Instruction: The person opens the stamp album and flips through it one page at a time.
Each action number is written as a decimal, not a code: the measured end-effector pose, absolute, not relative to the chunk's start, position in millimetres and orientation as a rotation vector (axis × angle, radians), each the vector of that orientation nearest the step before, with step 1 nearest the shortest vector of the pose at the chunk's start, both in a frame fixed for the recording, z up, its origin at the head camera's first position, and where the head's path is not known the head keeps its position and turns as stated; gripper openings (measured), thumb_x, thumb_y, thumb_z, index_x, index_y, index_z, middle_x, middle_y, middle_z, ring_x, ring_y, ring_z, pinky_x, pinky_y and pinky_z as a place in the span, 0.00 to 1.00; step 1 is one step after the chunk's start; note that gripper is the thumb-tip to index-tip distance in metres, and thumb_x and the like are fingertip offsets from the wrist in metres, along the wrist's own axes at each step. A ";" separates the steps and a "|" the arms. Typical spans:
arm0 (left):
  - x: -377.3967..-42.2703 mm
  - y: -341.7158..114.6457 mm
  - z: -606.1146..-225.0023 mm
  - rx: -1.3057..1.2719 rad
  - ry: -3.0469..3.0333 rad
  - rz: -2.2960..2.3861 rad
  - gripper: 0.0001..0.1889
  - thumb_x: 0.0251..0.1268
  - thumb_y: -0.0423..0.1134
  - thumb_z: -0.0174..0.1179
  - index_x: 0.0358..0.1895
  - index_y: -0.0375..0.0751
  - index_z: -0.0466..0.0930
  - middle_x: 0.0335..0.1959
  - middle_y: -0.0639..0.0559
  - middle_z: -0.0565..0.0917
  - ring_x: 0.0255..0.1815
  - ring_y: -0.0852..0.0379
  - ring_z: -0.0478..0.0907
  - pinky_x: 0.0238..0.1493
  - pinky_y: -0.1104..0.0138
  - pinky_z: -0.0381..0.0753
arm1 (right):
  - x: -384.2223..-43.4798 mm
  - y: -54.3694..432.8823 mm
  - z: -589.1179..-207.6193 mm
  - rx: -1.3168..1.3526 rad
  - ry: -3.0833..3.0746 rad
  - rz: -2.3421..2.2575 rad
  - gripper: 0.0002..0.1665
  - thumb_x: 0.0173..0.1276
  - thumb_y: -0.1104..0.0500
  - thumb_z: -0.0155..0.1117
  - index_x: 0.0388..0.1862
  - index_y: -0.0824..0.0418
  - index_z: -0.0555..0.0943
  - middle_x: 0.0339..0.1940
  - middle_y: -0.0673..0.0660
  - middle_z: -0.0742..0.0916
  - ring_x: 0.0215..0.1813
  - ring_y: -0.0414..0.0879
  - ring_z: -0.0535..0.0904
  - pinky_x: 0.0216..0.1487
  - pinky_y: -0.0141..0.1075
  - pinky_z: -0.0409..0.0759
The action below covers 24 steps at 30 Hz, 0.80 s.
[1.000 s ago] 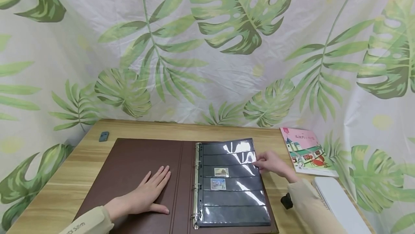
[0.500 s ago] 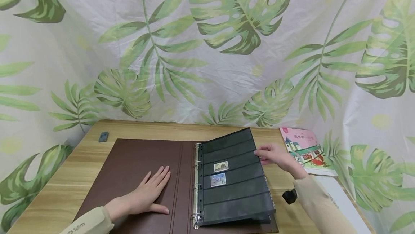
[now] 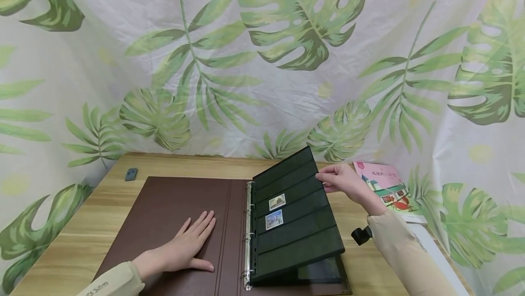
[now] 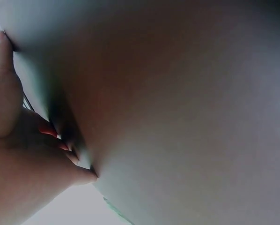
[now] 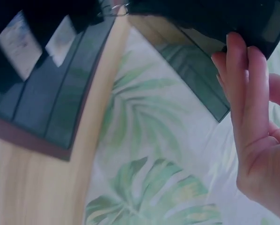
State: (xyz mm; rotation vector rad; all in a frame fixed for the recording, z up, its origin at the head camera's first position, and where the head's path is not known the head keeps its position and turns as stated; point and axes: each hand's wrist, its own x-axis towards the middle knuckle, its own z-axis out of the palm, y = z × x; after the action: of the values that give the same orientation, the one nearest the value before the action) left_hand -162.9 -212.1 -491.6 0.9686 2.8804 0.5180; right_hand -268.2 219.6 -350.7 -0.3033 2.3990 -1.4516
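A brown ring binder [image 3: 176, 200] lies spread on the table, with black pocket pages on metal rings [image 3: 248, 236]. My right hand [image 3: 344, 182] pinches the outer edge of the top black page [image 3: 295, 236], which stands tilted up off the pages below. Two small stamps, one yellowish [image 3: 277, 202] and one bluish [image 3: 274, 219], sit in its pockets near the rings. In the right wrist view, my fingers [image 5: 257, 89] are at the dark page's edge; two blurred stamps [image 5: 20, 44] show at left. My left hand [image 3: 184, 243] rests flat on the inside of the left cover, fingers spread.
A small blue-grey object [image 3: 131, 174] lies at the table's back left. On the right are a pink illustrated book [image 3: 389, 191] and a white notebook [image 3: 439, 250], partly behind the right sleeve. A leaf-patterned curtain [image 3: 229, 81] hangs behind the table.
My right hand has moved up and slightly left, lifting the page's outer edge from nearly flat to a steep tilt. The glare on its pockets is gone. My left hand stays put.
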 end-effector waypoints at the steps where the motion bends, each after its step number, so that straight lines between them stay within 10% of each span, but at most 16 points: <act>1: -162.8 -212.2 -491.1 0.974 2.883 0.513 0.60 0.52 0.72 0.62 0.75 0.24 0.55 0.78 0.27 0.54 0.76 0.26 0.53 0.67 0.28 0.55 | -268.8 217.0 -348.6 -0.299 2.400 -1.449 0.28 0.73 0.54 0.60 0.61 0.75 0.76 0.56 0.65 0.83 0.35 0.34 0.81 0.47 0.33 0.86; 9: -169.7 -213.8 -479.3 0.928 2.759 0.617 0.57 0.55 0.65 0.66 0.74 0.21 0.55 0.77 0.24 0.52 0.77 0.24 0.49 0.67 0.27 0.50 | -269.5 194.3 -327.8 -0.373 2.394 -1.429 0.29 0.76 0.54 0.57 0.68 0.72 0.72 0.68 0.70 0.76 0.43 0.32 0.81 0.54 0.36 0.85; 17: -190.4 -193.2 -428.2 0.885 2.781 0.870 0.42 0.68 0.55 0.61 0.70 0.19 0.62 0.71 0.23 0.66 0.72 0.27 0.64 0.69 0.38 0.64 | -271.1 166.1 -312.6 -0.463 2.367 -1.483 0.25 0.76 0.57 0.56 0.63 0.73 0.76 0.38 0.49 0.82 0.29 0.34 0.75 0.47 0.32 0.86; 24: -207.4 -144.3 -366.9 0.737 2.739 1.241 0.29 0.73 0.49 0.57 0.69 0.32 0.70 0.67 0.37 0.77 0.66 0.42 0.77 0.66 0.50 0.76 | -268.8 138.0 -306.4 -0.496 2.375 -1.519 0.24 0.75 0.58 0.57 0.62 0.72 0.77 0.56 0.65 0.83 0.35 0.36 0.80 0.47 0.36 0.87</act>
State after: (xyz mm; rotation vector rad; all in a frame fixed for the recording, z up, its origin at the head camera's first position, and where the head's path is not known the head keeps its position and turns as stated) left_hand -207.4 -144.3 -366.9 0.7375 2.7389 1.2411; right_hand -268.8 138.0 -306.4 -0.4959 2.3751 -1.5186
